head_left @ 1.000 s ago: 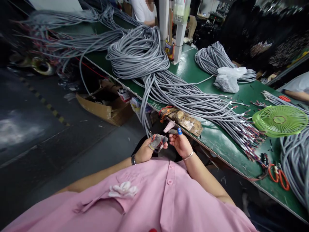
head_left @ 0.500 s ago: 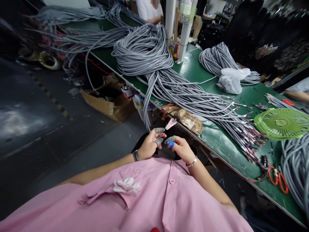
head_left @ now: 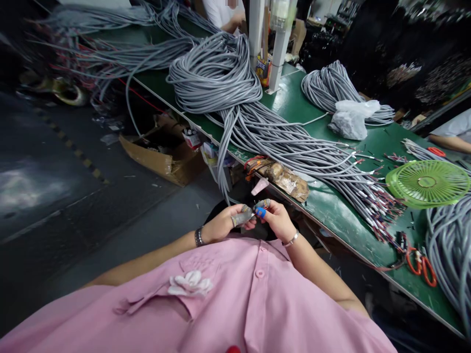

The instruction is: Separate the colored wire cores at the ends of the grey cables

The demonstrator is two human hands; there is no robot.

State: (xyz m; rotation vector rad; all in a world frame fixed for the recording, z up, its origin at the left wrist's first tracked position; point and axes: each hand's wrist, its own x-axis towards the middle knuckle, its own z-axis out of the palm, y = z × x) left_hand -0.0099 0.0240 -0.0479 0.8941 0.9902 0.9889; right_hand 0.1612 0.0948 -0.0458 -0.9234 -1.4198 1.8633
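Note:
My left hand, with grey covers on its fingers, is closed in front of my pink shirt, its fingertips pinched near the right hand's. My right hand meets it there, also pinched, with blue wrap on the thumb and a grey cover on a finger. Something small, thin and dark shows between the fingertips; it is too small to name. Just beyond the hands lies the edge of the green table, with a taped brown bundle and a pink clip-like piece at it.
Coiled grey cables spread over the table to stripped ends at the right. A green fan, orange-handled scissors and a plastic bag lie there. A cardboard box stands below at left. Two other people are partly visible.
My hands have come together until the fingertips meet. The reddish wires seen in my left fingers are now mostly hidden. The view has shifted slightly.

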